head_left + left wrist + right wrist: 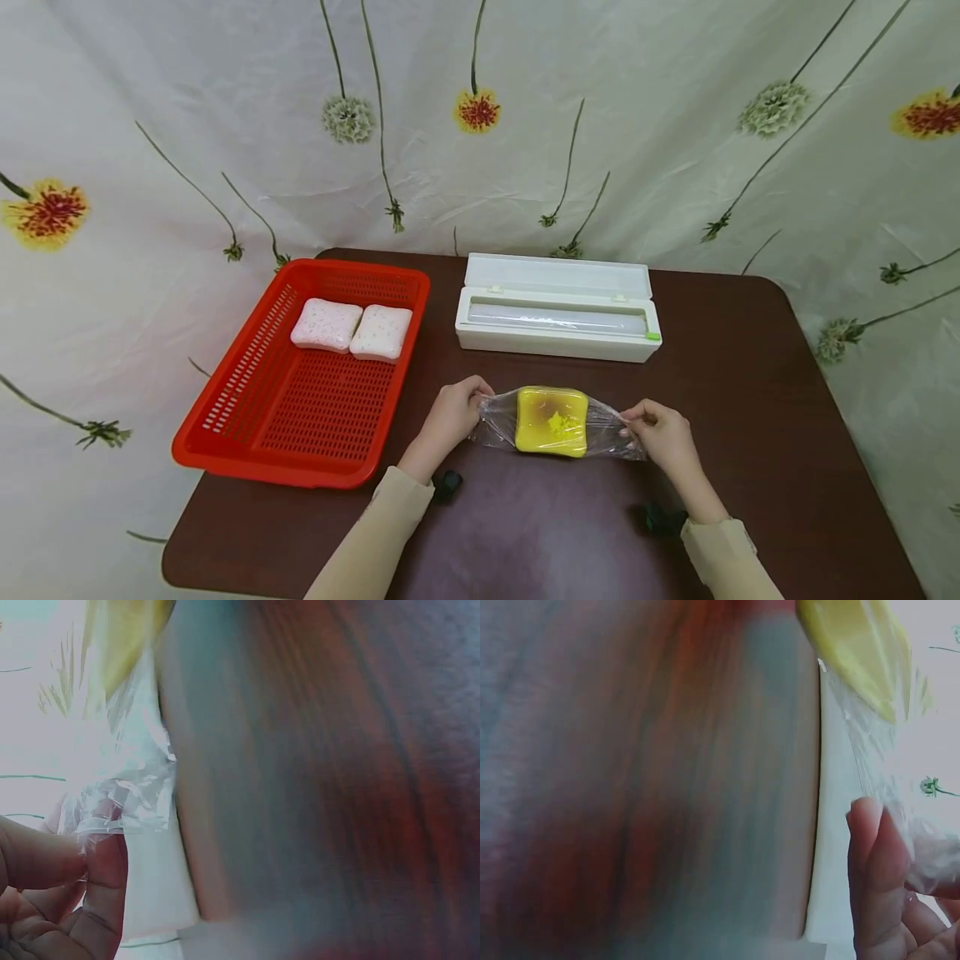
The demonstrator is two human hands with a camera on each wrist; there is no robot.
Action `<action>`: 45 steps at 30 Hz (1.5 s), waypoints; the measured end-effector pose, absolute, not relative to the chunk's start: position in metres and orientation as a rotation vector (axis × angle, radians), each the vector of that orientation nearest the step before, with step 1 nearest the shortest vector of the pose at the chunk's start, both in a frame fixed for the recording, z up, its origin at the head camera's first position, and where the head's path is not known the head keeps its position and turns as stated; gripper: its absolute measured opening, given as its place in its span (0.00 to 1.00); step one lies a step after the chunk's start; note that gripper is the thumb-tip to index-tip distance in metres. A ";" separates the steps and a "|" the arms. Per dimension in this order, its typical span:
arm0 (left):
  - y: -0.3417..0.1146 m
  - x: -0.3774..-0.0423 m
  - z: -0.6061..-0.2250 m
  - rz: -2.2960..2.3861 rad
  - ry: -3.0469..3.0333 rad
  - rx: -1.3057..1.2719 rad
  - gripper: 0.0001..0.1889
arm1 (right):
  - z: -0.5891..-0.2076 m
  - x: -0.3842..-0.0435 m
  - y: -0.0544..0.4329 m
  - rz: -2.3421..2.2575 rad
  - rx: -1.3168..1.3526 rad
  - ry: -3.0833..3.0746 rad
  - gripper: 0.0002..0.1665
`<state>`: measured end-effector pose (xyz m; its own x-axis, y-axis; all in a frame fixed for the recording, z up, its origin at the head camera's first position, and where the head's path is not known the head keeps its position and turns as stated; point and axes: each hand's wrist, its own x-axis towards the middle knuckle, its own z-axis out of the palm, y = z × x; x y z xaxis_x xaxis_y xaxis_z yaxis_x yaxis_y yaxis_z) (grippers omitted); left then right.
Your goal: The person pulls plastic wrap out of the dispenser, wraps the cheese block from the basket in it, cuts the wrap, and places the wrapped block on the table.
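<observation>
Film of clear plastic (603,429) wraps a yellow toast-shaped block (551,419); either side of the block, your left hand (454,410) and right hand (664,435) pinch gathered film between fingers (105,881).

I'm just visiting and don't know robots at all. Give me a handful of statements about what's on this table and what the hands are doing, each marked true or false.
1. The left hand and the right hand pinch the clear film at opposite ends. True.
2. In the head view, the red basket stands left of the long white box. True.
3. The box is closed. False: its lid is open, with a roll showing inside.
4. The basket holds four things. False: two pale, speckled pieces lie in it.
5. The yellow toast-shaped piece bears a star. True.
6. That yellow piece is in the basket. False: it is between the hands, with film over it.
</observation>
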<state>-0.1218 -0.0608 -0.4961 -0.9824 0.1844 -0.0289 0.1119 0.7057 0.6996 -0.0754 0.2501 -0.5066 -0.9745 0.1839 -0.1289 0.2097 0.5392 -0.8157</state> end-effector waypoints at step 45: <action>-0.045 -0.072 -0.492 1.205 3.021 0.748 0.20 | -0.506 -0.036 0.235 -1.139 0.093 2.785 0.12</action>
